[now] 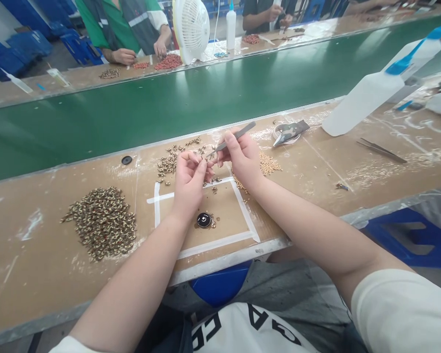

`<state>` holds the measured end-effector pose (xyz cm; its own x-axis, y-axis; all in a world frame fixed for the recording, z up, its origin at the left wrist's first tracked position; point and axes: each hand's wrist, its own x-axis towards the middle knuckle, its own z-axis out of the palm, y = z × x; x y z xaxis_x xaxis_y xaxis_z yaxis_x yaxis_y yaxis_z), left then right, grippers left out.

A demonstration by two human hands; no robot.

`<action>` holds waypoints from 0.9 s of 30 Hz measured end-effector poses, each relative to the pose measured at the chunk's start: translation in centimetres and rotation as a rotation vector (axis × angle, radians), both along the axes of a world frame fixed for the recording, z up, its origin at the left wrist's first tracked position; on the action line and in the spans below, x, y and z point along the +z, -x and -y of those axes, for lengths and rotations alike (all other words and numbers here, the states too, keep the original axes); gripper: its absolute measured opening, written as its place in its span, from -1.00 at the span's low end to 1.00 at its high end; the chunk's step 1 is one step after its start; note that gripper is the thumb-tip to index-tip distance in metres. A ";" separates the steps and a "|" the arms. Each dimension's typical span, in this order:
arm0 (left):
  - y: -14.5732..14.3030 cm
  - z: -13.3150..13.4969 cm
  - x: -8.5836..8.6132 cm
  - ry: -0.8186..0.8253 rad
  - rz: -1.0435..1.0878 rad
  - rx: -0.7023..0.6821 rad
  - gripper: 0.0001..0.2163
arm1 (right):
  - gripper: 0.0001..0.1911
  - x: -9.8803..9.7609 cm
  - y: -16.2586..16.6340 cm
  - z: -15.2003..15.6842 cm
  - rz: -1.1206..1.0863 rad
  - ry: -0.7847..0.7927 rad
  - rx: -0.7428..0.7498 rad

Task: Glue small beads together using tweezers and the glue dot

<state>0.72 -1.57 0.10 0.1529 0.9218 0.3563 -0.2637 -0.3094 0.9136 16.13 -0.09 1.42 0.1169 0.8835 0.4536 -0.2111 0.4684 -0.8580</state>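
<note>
So the tweezers (245, 129) are gripped in the right hand (245, 159), tips right by the pinched fingers of the left hand (189, 182), though whatever's in that pinch is too tiny to make out. Looks like the fiddly tweezer step to me, so I'd say the next move needs a steady pinch and light squeeze, with tan beads (270, 163) just beside and the black dish (204, 220) nearer the body.
</note>
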 end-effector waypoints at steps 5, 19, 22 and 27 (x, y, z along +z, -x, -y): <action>0.0 0.0 -0.1 0.002 0.031 0.009 -0.76 | -0.52 0.1 0.1 0.1 -0.006 -0.009 -0.005; -0.2 0.4 0.2 0.013 0.089 0.029 -0.73 | -0.50 0.4 0.1 0.3 0.003 -0.032 0.015; -0.1 0.4 0.1 0.019 0.095 0.028 -0.72 | -0.49 0.5 0.0 0.2 0.008 -0.024 0.036; 0.0 0.3 0.0 0.009 0.080 0.025 -0.70 | -0.48 0.5 -0.1 0.2 0.025 0.019 0.038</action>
<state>0.77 -1.86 0.12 0.1009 0.9280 0.3586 -0.3282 -0.3092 0.8926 16.27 -0.33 1.96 0.0718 0.8958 0.4387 -0.2071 0.4436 -0.8719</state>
